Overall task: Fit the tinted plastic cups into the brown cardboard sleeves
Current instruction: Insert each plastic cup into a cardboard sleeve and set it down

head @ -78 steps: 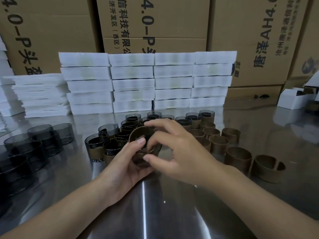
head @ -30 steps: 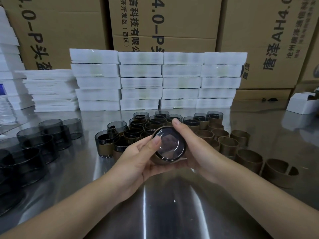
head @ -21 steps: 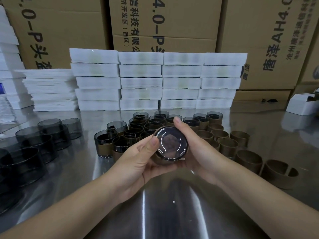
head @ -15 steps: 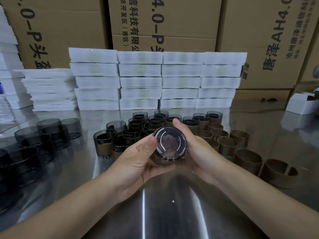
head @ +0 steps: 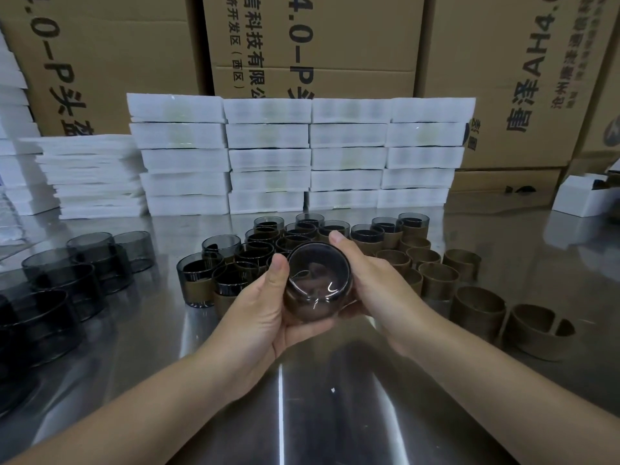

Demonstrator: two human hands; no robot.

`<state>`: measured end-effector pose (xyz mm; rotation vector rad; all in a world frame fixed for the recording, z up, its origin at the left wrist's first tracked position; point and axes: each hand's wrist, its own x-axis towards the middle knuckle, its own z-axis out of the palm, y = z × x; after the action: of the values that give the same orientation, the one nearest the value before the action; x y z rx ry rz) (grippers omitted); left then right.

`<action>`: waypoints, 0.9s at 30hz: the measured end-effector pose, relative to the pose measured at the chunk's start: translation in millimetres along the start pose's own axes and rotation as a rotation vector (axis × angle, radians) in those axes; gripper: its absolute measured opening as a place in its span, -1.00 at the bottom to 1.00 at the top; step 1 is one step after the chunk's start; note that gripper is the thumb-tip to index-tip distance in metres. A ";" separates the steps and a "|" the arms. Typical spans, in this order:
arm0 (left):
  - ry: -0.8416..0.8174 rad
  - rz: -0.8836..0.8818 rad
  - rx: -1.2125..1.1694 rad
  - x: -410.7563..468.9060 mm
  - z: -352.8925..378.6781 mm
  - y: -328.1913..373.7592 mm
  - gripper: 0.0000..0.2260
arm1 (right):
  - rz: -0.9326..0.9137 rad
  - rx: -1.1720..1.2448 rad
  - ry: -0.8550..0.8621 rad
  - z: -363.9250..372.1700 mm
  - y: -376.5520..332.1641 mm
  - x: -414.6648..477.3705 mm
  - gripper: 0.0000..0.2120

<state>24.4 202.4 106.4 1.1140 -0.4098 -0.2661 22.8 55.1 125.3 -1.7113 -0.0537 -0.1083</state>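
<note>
Left edge of the steel surface (head: 208,370): bare tinted cups (head: 84,263) stand in a loose cluster, none sleeved.

Centre, toward the far edge: a tight group of sleeved cups (head: 198,286), upright and touching one another. White foam stacks (head: 268,156) run along the far edge behind them.

Centre, above the surface: the left hand (head: 265,307) and right hand (head: 379,283) together grip one cup (head: 318,280), tilted with a round end toward the camera. Each thumb lies on the rim, with the fingers curled underneath. A brown sleeve (head: 312,315) appears to wrap its body, though the fingers hide most of it.

Right of centre to the right edge: empty sleeves (head: 436,280) stand in rows, the outermost well apart.

Assessment: the step in hand is seating this cup in its sleeve, and it looks near done. The next move calls for an even press to square the sleeve, then setting the cup upright beside the finished group without knocking its neighbours.
</note>
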 end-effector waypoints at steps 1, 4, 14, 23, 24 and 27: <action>0.020 0.012 0.007 -0.4 1.3 -0.4 -0.48 | -0.003 -0.013 0.024 1.1 -0.2 -0.3 -0.45; 0.052 0.031 0.041 -1.0 1.7 0.6 -0.52 | -0.062 -0.016 0.068 3.6 -0.1 -1.4 -0.51; 0.152 0.028 0.032 0.0 0.6 -0.9 -0.56 | -0.226 0.020 0.048 11.1 4.8 -5.4 -0.55; 0.169 0.070 0.115 1.7 -2.7 1.9 -0.60 | -0.229 0.056 0.042 12.7 2.0 -8.1 -0.42; 0.169 0.071 0.119 1.8 -3.1 1.8 -0.60 | -0.221 0.050 0.048 12.6 3.1 -7.6 -0.44; 0.174 0.073 0.123 2.2 -4.2 1.5 -0.60 | -0.211 0.069 0.050 12.2 4.7 -7.3 -0.48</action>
<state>28.3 205.5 106.6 1.2298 -0.3149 -0.0791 16.5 66.7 118.3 -1.6298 -0.1986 -0.3025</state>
